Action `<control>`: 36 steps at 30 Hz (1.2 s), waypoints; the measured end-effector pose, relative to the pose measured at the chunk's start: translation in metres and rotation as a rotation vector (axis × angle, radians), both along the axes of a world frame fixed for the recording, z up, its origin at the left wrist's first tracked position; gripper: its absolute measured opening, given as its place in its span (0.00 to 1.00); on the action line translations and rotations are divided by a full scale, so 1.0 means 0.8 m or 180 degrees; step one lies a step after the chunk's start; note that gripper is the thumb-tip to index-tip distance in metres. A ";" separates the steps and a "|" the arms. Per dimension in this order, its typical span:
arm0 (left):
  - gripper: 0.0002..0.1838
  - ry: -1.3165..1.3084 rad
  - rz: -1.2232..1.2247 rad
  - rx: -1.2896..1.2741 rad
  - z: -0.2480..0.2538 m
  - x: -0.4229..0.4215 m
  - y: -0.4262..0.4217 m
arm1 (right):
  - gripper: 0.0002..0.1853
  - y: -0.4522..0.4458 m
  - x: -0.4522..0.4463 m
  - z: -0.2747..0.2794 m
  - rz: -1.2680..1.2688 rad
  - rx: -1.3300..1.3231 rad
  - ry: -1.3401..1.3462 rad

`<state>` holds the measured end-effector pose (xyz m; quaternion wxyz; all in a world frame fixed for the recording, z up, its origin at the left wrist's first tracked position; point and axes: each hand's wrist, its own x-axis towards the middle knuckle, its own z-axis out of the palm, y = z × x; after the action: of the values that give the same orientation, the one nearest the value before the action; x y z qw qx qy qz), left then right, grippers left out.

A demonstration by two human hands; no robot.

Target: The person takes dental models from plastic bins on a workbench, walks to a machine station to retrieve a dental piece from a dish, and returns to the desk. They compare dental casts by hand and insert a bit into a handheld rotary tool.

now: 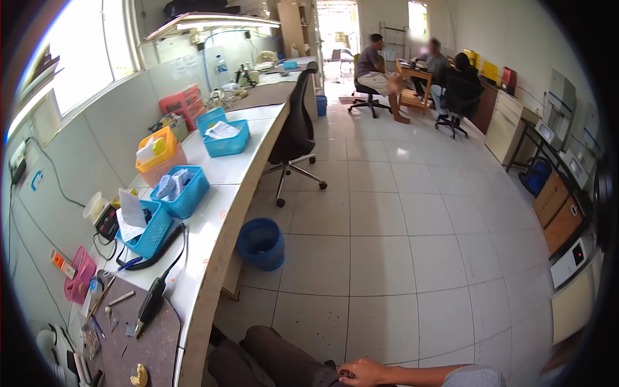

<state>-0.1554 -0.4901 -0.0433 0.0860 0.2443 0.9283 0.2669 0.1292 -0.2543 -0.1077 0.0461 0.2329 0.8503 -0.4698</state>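
Note:
My right hand (358, 372) lies on my lap at the bottom edge, its fingers loosely bent and a little apart over the dark trousers (284, 356). I see nothing held in it. My left hand is out of view. On the bench to the left, a brown work mat (164, 338) carries a black rotary handpiece (151, 303) with a coiled cord (155, 258). Several small tools and a pale yellow dental-model-like piece (138, 375) also lie on the mat.
Blue baskets (145, 235) with papers, an orange basket (158, 145) and a pink basket (78, 274) line the bench (222, 213). A blue bin (260, 245) and black chair (298, 122) stand beside it. Several people sit around a wooden table (412, 71) at the back.

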 end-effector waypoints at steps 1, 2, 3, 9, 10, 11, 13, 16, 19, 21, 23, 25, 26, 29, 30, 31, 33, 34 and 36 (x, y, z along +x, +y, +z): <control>0.34 -0.0350 0.0096 0.0323 -0.004 -0.017 0.001 | 0.20 -0.001 0.001 -0.003 -0.0066 -0.0001 -0.0006; 0.33 -0.0693 0.0173 0.0656 -0.006 -0.025 0.005 | 0.20 -0.001 0.001 -0.003 -0.0147 0.0003 -0.0007; 0.33 -0.0685 0.0208 0.0699 -0.005 -0.025 0.016 | 0.20 -0.001 -0.002 0.019 -0.0107 0.0041 -0.0001; 0.33 -0.0489 -0.0321 0.1282 0.020 -0.009 0.052 | 0.23 -0.005 -0.004 0.045 -0.0555 -0.0129 -0.0170; 0.32 -0.0671 -0.0284 0.1306 0.043 0.005 0.056 | 0.22 -0.002 -0.002 0.017 -0.0330 -0.0094 -0.0221; 0.31 -0.0861 -0.0258 0.1313 0.057 0.010 0.059 | 0.21 0.000 0.001 -0.001 -0.0118 -0.0072 -0.0279; 0.29 -0.0814 -0.0469 0.1279 0.051 0.004 0.058 | 0.22 -0.001 -0.002 -0.005 -0.0125 -0.0017 -0.0319; 0.27 -0.0844 -0.0390 0.1340 0.016 -0.004 0.054 | 0.22 0.001 0.002 -0.011 0.0005 0.0050 -0.0343; 0.26 -0.0344 -0.0695 0.1309 -0.017 -0.018 0.063 | 0.22 -0.003 -0.004 -0.011 -0.0015 0.0096 -0.0253; 0.25 0.0190 -0.1160 0.1232 -0.017 -0.022 0.073 | 0.22 -0.006 -0.002 -0.004 -0.0068 0.0151 -0.0263; 0.25 -0.0296 -0.0840 0.1166 -0.011 -0.029 0.085 | 0.22 -0.006 -0.003 0.005 -0.0108 0.0142 -0.0414; 0.20 -0.0156 -0.0752 0.1428 -0.037 -0.062 0.111 | 0.23 -0.004 -0.002 0.010 -0.0083 0.0186 -0.0499; 0.19 0.0016 -0.0643 0.1655 -0.051 -0.079 0.118 | 0.24 -0.005 -0.004 0.012 -0.0033 0.0205 -0.0560; 0.26 -0.0945 -0.0811 0.1210 -0.057 -0.125 0.145 | 0.24 -0.006 -0.007 0.022 0.0044 0.0226 -0.0668; 0.29 -0.1011 -0.0928 0.1509 -0.069 -0.142 0.148 | 0.24 -0.006 -0.003 0.010 0.0023 0.0295 -0.0683; 0.29 -0.0989 -0.0816 0.1517 -0.074 -0.155 0.138 | 0.24 -0.005 -0.004 0.011 0.0137 0.0299 -0.0682; 0.29 -0.0763 -0.0712 0.1531 -0.077 -0.163 0.116 | 0.22 -0.008 -0.005 0.023 -0.0054 0.0215 -0.0695; 0.29 -0.0653 -0.0660 0.1545 -0.078 -0.165 0.108 | 0.26 -0.004 -0.006 0.023 0.0058 0.0146 -0.0974; 0.29 -0.0345 -0.0564 0.1609 -0.071 -0.181 0.103 | 0.29 0.004 -0.014 0.004 0.0299 0.0004 -0.0840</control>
<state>-0.2999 -0.4078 -0.1004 0.0949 0.3235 0.8013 0.4943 0.1184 -0.2515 -0.1044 0.1794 0.2526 0.8470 -0.4319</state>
